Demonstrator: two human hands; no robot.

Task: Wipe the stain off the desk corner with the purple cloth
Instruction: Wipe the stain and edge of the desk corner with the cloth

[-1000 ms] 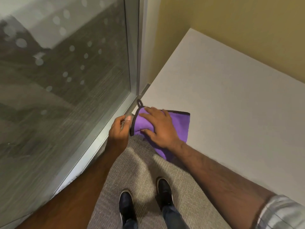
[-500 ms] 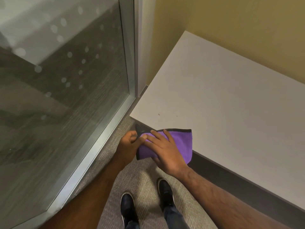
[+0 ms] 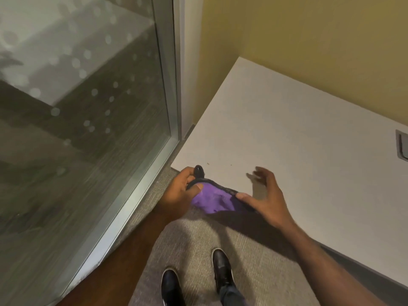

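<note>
The purple cloth (image 3: 213, 199) with black trim hangs slack off the desk's (image 3: 287, 133) near-left corner, stretched between both hands. My left hand (image 3: 181, 191) pinches its left corner, where a black loop sticks up. Its right edge lies under the thumb of my right hand (image 3: 262, 195), whose other fingers are spread above the desk top. Two small dark specks (image 3: 208, 163) mark the white desk just beyond the cloth.
A glass wall with a metal frame (image 3: 174, 107) runs close along the desk's left side. A yellow wall (image 3: 309, 36) stands behind the desk. A grey cable port (image 3: 403, 147) sits at the right edge. My shoes (image 3: 221, 268) stand on grey carpet below.
The cloth came off the desk corner toward me and now hangs between my hands. My right hand lifted from pressing flat on it and spread its fingers. Two specks show.
</note>
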